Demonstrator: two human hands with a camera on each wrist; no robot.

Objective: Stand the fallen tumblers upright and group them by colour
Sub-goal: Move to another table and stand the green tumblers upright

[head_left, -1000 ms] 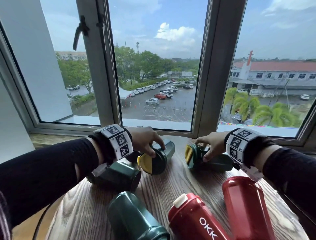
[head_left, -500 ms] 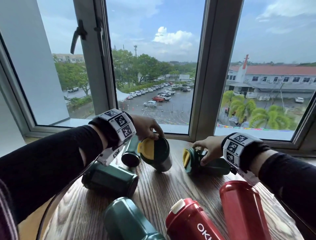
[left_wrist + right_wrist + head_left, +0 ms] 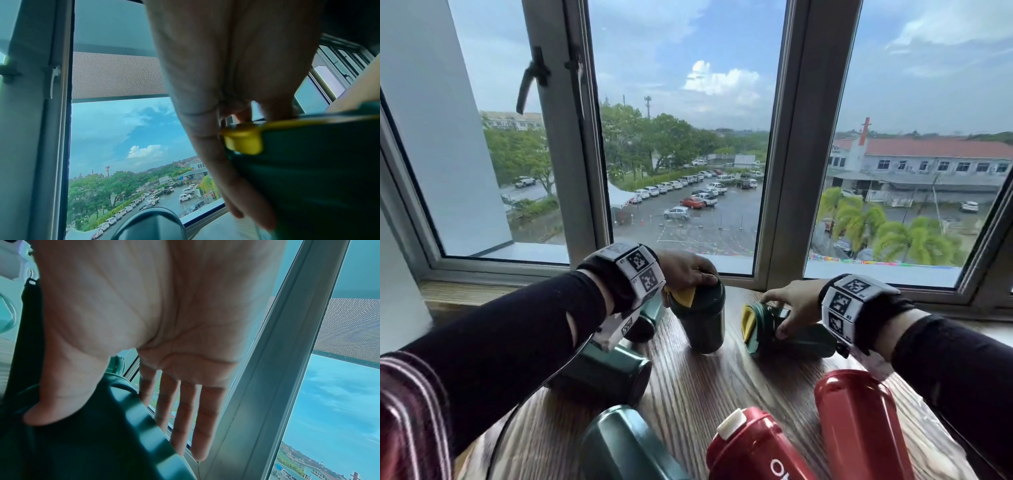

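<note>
Your left hand [image 3: 685,272] has its grip clamped over the lid of the nearly upright tumbler [image 3: 702,325], green with a yellow flap, at 12 o'clock on the surface [image 3: 705,387]. Your right hand [image 3: 792,305] rests on the fallen tumbler [image 3: 808,342] at 2 o'clock, grip apart, fingers straight and thumb pressing its side. Two red tumblers [image 3: 856,428] lie at 5 o'clock, and other green tumblers [image 3: 602,373] at 8.

Lower edge crops the near green tumbler [image 3: 626,445] and the lettered red tumbler [image 3: 753,448] (lettering only partly legible). The left forearm [image 3: 517,335] covers part of the lying green tumbler [image 3: 616,373]. The held green tumbler [image 3: 318,170] is blurred and cut off at right.
</note>
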